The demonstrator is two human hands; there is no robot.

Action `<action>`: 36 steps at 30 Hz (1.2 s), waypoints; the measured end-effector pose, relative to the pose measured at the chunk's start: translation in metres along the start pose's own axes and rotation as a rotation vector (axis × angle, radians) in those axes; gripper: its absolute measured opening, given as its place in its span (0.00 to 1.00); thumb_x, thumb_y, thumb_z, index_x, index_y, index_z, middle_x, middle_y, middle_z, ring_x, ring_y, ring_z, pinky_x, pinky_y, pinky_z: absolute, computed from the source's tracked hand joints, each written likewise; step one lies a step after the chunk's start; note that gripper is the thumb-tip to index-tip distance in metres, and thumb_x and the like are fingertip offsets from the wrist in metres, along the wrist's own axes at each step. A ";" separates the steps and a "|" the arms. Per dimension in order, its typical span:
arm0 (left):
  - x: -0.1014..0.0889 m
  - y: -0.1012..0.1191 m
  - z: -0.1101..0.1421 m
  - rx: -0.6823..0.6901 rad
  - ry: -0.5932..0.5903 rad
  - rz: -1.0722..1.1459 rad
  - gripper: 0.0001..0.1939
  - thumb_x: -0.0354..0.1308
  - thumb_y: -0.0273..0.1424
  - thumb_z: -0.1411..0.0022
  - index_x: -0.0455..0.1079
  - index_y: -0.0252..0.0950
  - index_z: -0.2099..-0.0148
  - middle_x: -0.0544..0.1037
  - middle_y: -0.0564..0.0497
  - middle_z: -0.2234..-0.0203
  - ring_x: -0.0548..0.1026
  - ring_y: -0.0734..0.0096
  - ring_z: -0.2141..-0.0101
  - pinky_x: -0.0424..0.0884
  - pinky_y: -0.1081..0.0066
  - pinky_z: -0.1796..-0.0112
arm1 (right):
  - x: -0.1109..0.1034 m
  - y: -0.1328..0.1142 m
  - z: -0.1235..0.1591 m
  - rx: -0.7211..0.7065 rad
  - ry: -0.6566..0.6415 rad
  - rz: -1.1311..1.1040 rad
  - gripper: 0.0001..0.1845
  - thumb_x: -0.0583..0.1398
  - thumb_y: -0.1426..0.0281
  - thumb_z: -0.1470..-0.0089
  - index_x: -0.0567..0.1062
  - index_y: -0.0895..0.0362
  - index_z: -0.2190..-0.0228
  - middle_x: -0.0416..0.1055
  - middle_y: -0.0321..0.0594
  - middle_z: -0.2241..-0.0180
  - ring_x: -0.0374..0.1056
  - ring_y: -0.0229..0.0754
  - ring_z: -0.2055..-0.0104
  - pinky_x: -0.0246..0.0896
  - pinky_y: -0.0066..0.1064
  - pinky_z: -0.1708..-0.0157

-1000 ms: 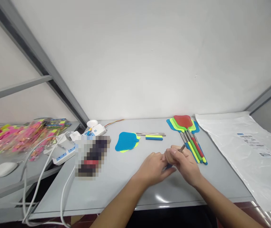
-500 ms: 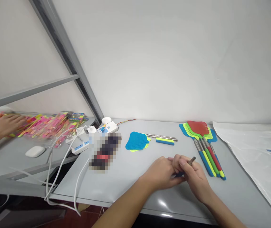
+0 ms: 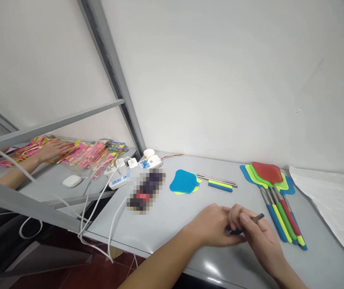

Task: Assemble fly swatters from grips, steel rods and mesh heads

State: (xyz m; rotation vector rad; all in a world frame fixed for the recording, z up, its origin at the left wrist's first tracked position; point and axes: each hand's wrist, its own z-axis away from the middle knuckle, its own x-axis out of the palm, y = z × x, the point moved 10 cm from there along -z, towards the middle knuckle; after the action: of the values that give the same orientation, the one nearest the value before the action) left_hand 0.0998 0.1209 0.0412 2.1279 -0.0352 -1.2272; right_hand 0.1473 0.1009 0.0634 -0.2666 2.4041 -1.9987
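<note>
- a metal rod [image 3: 258, 217] is in the person's grasp above the near part of the table [image 3: 156, 228], its bare end poking out past the right thumb.
- a dark blue piece [image 3: 236, 232] shows between the two hands, mostly hidden by fingers; whether it is joined to the rod, i cannot tell.
- the right hand [image 3: 261, 235] is closed around the rod; the left hand [image 3: 216, 224] is curled about the blue piece, touching the right.
- just right of them lies a bundle of swatters [image 3: 280, 208], handles toward the person, with a red head on top.
- beyond the hands, metal rods [image 3: 217, 180] lie beside blue and yellow grips [image 3: 220, 186].
- left of those, a blue swatter head [image 3: 184, 180] overlaps a yellow one [image 3: 198, 182].
- white plastic packaging [image 3: 325, 208] covers the right side.
- far left, another person's hand [image 3: 53, 150] rests on colourful bagged items [image 3: 90, 155].
</note>
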 end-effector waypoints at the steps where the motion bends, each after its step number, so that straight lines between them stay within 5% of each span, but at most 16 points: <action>1: -0.004 -0.001 0.000 -0.014 0.005 0.037 0.14 0.59 0.45 0.43 0.72 0.39 0.68 0.76 0.52 0.74 0.76 0.62 0.67 0.65 0.69 0.64 | -0.003 -0.005 -0.001 -0.020 0.021 -0.044 0.17 0.50 0.64 0.37 0.66 0.54 0.77 0.57 0.35 0.75 0.56 0.41 0.70 0.52 0.43 0.47; 6: -0.029 -0.013 0.010 -0.222 0.100 0.335 0.22 0.46 0.45 0.33 0.64 0.37 0.74 0.70 0.53 0.77 0.69 0.71 0.72 0.61 0.71 0.67 | -0.025 -0.026 -0.010 -0.091 0.243 -0.307 0.19 0.51 0.64 0.38 0.62 0.53 0.80 0.60 0.36 0.74 0.61 0.43 0.65 0.58 0.45 0.49; 10: -0.035 -0.046 0.040 -0.518 0.385 0.872 0.28 0.38 0.56 0.36 0.56 0.37 0.74 0.56 0.58 0.82 0.56 0.76 0.79 0.53 0.73 0.75 | -0.028 -0.021 -0.021 -0.023 0.335 -0.164 0.16 0.55 0.58 0.40 0.70 0.53 0.76 0.65 0.39 0.65 0.64 0.46 0.57 0.62 0.40 0.52; 13: -0.038 -0.066 0.064 -0.600 0.615 1.181 0.31 0.38 0.62 0.41 0.54 0.38 0.71 0.52 0.60 0.81 0.50 0.78 0.80 0.49 0.74 0.77 | -0.022 0.005 -0.025 0.162 0.300 -0.021 0.15 0.59 0.54 0.45 0.75 0.53 0.67 0.62 0.36 0.75 0.60 0.41 0.72 0.64 0.35 0.68; 17: -0.053 -0.069 0.087 -0.558 0.749 1.176 0.27 0.44 0.57 0.38 0.58 0.36 0.67 0.60 0.56 0.78 0.56 0.77 0.78 0.52 0.73 0.75 | -0.003 0.038 -0.019 0.371 0.250 -0.211 0.18 0.60 0.54 0.46 0.74 0.54 0.61 0.57 0.30 0.81 0.52 0.37 0.79 0.61 0.31 0.78; 21: -0.062 -0.057 0.101 -0.549 0.682 0.959 0.20 0.45 0.47 0.32 0.57 0.36 0.68 0.59 0.56 0.77 0.58 0.76 0.75 0.55 0.72 0.72 | 0.008 0.048 -0.016 0.421 0.252 -0.305 0.17 0.62 0.55 0.47 0.75 0.55 0.63 0.62 0.34 0.79 0.59 0.39 0.76 0.63 0.31 0.75; 27: -0.069 -0.050 0.111 -0.602 0.593 0.518 0.19 0.41 0.40 0.29 0.50 0.38 0.72 0.55 0.57 0.78 0.56 0.74 0.75 0.53 0.71 0.72 | 0.019 0.055 -0.015 0.446 0.186 -0.346 0.18 0.61 0.53 0.47 0.76 0.54 0.64 0.61 0.32 0.81 0.56 0.38 0.77 0.61 0.31 0.76; 32: -0.067 -0.044 0.112 -0.619 0.476 0.406 0.17 0.38 0.38 0.29 0.52 0.39 0.71 0.57 0.57 0.78 0.58 0.73 0.75 0.54 0.71 0.72 | 0.018 0.050 -0.018 0.476 0.112 -0.327 0.20 0.60 0.52 0.47 0.76 0.55 0.64 0.57 0.30 0.82 0.53 0.36 0.79 0.58 0.30 0.77; 36: -0.070 -0.034 0.102 -0.626 0.248 0.460 0.18 0.40 0.39 0.29 0.60 0.38 0.69 0.66 0.56 0.76 0.64 0.72 0.73 0.57 0.72 0.70 | 0.033 0.033 -0.028 0.496 -0.038 -0.143 0.21 0.58 0.52 0.45 0.76 0.57 0.63 0.54 0.29 0.82 0.52 0.36 0.79 0.57 0.30 0.75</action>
State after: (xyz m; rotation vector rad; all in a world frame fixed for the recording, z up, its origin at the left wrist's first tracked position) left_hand -0.0280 0.1166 0.0409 1.5832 -0.0249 -0.5930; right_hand 0.1078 0.1295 0.0402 -0.4669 1.8264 -2.5336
